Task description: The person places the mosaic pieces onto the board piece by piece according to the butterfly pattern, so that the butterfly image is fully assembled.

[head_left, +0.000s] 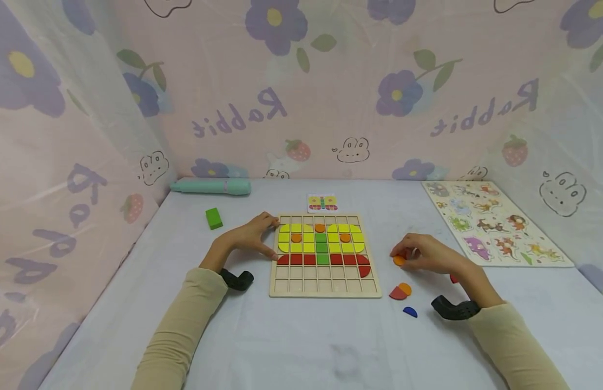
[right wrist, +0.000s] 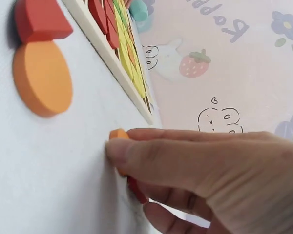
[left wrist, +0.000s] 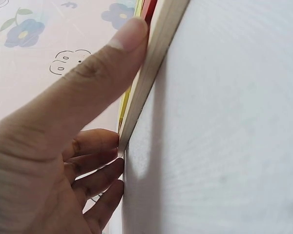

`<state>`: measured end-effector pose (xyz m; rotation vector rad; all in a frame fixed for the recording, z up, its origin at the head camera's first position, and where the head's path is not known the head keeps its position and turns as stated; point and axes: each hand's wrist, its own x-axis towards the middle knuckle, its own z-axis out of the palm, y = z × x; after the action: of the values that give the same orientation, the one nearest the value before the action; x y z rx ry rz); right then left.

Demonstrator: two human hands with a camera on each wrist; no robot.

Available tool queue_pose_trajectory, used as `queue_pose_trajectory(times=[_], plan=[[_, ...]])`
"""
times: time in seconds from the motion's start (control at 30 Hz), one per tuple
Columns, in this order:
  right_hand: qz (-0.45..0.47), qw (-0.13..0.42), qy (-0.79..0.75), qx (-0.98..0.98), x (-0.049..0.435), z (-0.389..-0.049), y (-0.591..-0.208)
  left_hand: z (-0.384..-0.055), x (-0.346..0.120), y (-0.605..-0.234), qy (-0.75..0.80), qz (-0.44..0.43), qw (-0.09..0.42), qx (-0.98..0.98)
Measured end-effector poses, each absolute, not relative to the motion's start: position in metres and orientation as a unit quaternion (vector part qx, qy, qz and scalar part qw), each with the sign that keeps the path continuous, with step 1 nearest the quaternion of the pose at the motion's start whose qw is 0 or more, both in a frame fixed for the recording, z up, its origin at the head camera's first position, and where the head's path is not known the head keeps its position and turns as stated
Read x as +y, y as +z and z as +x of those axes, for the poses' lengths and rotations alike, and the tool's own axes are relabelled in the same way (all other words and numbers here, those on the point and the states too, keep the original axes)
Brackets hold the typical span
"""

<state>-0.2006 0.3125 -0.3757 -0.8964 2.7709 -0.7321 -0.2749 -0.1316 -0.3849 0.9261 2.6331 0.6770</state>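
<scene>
A wooden grid board [head_left: 326, 288] lies mid-table, set with yellow, red, green and orange pieces. My left hand [head_left: 253, 236] touches its left edge, thumb near the red row and fingertips by the far corner. In the left wrist view the thumb [left wrist: 88, 78] lies against the board's rim [left wrist: 158, 58]. Right of the board, my right hand [head_left: 430, 254] pinches an orange disc [head_left: 399, 260] between thumb and fingers. Close by that disc in the right wrist view is a red piece [right wrist: 136, 191], partly hidden by the fingers; whether it is held I cannot tell.
Nearer me lie another orange disc [head_left: 405, 288], a red quarter piece [head_left: 398, 293] and a blue half-disc [head_left: 411, 312]. A small pattern card [head_left: 323, 203] is behind the board. Around the edges are a green block [head_left: 214, 218], a teal tube [head_left: 211, 186] and an animal board [head_left: 496, 225].
</scene>
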Motion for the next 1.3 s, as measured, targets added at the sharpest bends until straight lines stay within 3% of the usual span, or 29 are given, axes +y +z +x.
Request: queue_pose_trajectory(times=[0.37,0.63,1.3], plan=[[-0.339,0.017,-0.274,0.900,0.277,-0.197,-0.383,-0.277,-0.132,-0.386,0.234,0.331,0.123,0.906],[-0.364,0.019,-0.308,0.879,0.233,-0.186,-0.386,-0.276,-0.131,-0.384,0.230,0.325,0.126,0.909],[-0.404,-0.036,-0.290,0.867,0.222,-0.188,-0.395,-0.275,-0.131,-0.385,0.232,0.326,0.124,0.908]])
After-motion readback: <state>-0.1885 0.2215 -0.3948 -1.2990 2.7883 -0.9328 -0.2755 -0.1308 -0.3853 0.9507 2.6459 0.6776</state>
